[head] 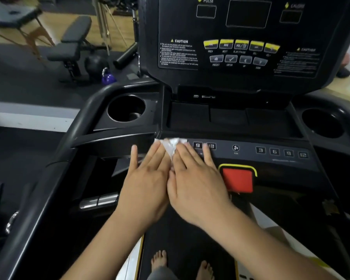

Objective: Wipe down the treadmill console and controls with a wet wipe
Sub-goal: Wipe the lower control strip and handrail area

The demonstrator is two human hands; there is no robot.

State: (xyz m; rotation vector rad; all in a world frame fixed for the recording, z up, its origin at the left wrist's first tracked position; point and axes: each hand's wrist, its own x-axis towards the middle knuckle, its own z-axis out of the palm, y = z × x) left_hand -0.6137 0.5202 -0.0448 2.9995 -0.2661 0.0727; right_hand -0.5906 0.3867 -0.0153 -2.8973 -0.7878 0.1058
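console (249,47): glossy black plastic | wet wipe (173,145): crumpled white cloth

The bare left arm (101,245) and the bare right arm (271,249) reach forward side by side. The left hand (148,178) lies flat, palm down, with its fingers straight and a little spread. The right hand (196,184) lies flat just beside it, touching it along the inner edge, and both hands' fingertips press on a crumpled white wet wipe (173,144).
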